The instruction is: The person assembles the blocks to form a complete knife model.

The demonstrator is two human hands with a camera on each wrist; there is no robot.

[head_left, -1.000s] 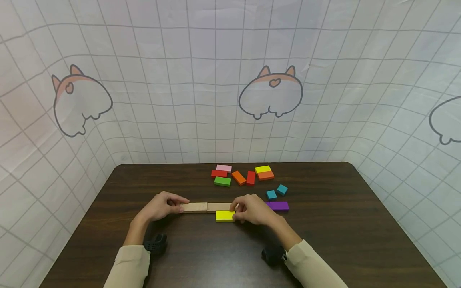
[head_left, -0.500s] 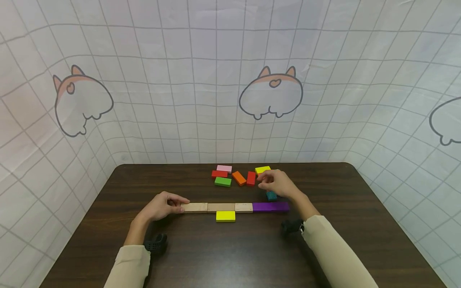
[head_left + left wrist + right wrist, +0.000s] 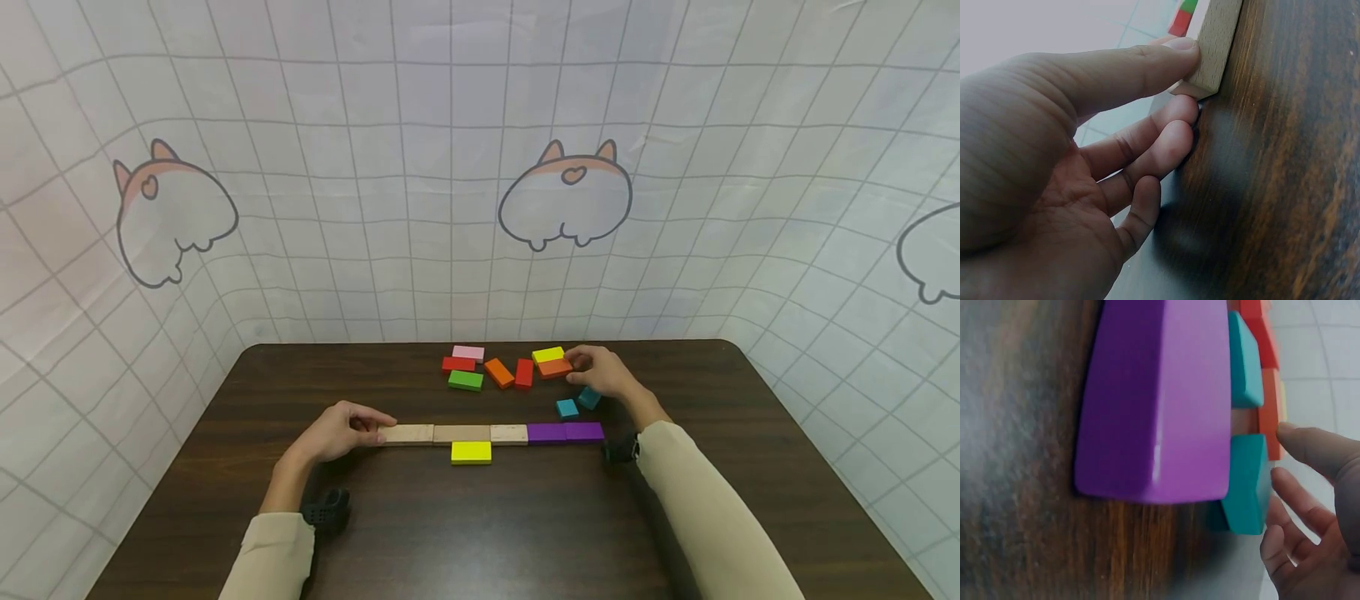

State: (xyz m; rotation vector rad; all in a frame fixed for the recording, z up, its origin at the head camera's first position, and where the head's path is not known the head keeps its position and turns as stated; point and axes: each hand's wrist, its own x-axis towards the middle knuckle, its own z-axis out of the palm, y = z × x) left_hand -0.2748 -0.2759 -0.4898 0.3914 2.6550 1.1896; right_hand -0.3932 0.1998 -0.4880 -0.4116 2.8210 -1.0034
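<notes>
My left hand (image 3: 336,435) pinches the left end of a pale wooden block (image 3: 408,435) between thumb and index finger; the other fingers rest beside it in the left wrist view. That block begins a straight row, continuing with two more wooden blocks (image 3: 462,433) and two purple blocks (image 3: 585,432). A yellow block (image 3: 471,453) lies against the row's near side. At the back right, my right hand (image 3: 609,374) reaches with spread, lightly bent fingers to the right end of an orange block (image 3: 555,367). Whether the fingertips touch it, I cannot tell.
Two teal blocks (image 3: 567,409) lie between the purple blocks and my right hand. Behind the row are a second yellow block (image 3: 547,355), red (image 3: 523,373), orange (image 3: 498,373), green (image 3: 466,381) and pink (image 3: 468,353) blocks. A white gridded curtain (image 3: 420,275) stands behind the table.
My right hand has left the yellow block in front of the row, moving right and back over the teal blocks to the orange block. My left hand stays at the row's left end.
</notes>
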